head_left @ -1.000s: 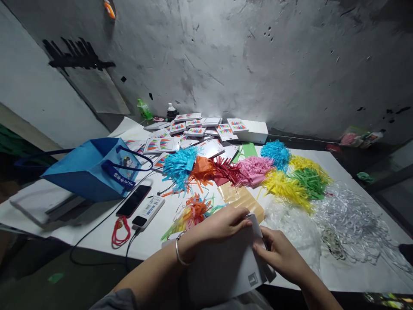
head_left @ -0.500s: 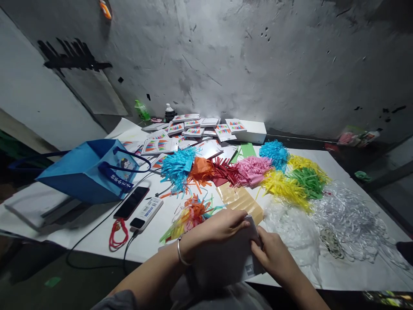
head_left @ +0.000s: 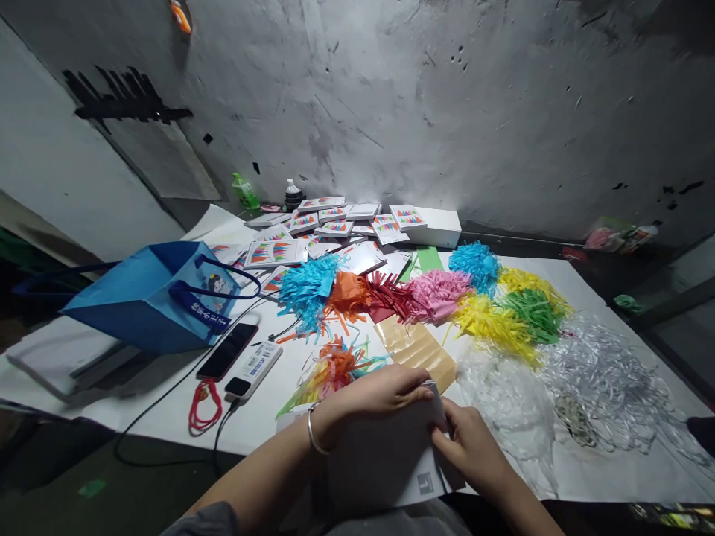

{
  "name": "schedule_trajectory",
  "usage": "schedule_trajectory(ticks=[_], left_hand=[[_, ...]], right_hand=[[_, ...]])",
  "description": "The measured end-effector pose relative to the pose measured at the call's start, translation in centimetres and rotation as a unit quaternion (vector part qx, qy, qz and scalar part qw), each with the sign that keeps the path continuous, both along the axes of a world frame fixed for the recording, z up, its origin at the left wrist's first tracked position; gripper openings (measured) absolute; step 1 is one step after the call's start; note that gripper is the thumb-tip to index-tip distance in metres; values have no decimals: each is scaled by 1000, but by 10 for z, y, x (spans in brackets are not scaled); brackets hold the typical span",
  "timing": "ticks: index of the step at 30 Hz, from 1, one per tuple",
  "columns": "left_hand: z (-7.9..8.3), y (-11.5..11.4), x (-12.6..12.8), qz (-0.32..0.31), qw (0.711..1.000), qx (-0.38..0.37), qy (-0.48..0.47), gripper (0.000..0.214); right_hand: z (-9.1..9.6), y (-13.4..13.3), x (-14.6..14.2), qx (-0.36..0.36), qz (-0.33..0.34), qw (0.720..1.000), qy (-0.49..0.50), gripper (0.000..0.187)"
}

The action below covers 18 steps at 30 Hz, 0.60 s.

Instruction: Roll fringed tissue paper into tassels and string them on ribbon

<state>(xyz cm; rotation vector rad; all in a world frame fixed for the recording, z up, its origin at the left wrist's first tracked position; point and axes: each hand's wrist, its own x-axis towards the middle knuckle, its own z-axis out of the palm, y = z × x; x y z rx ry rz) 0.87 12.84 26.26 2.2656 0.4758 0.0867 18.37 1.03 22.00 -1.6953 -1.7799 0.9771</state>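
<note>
At the table's near edge I hold a flat white card packet (head_left: 385, 461), with a small dark printed square near its lower right corner. My left hand (head_left: 394, 388) lies across its top edge, fingers closed over it, a bangle on the wrist. On the right edge, my right hand (head_left: 469, 439) pinches the card between thumb and fingers. Just beyond are a multicoloured bunch of tissue-paper tassels (head_left: 338, 365) and a tan paper sheet (head_left: 418, 350). The packet's lower part is in shadow.
Fringed paper bundles, such as a pink one (head_left: 439, 290), cross the table. Behind lie several printed packets (head_left: 273, 253). Left are a blue bag (head_left: 139, 298), a phone (head_left: 229, 350), a power bank (head_left: 254, 370) and cables. White string (head_left: 608, 387) and clear plastic (head_left: 508, 402) lie right.
The packet has tilted, showing more of its face and the printed square. Both hands have shifted slightly downward with it and keep their hold.
</note>
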Motion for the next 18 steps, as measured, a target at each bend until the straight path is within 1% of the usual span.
schedule_trajectory(ticks=[5,8,10,11,13,14,16,18], left_hand=[[-3,0,3,18,1000,16,20,51],[-6,3,4,13,1000,-3,15,49],[-7,6,5,3,1000,-21,8,48],[-8,7,5,0,1000,-27,6,47],[-8,8,5,-5,1000,-30,5,46],[-7,8,5,-6,999,-31,5,44],[-7,8,6,-3,1000,-26,10,40],[-7,7,7,4,1000,-15,20,34]], right_hand=[[-4,-3,-6,4,-29,999,-23,5],[-3,-3,-7,1,-38,999,-9,5],[-3,-3,-7,-6,-31,999,14,7],[-3,-2,-7,-12,-27,999,34,8],[-5,-2,-8,-31,-26,993,111,13],[-7,-2,-8,-41,-30,985,165,15],[-10,-2,-10,-59,-44,960,269,19],[-12,-4,-10,-75,-48,939,332,21]])
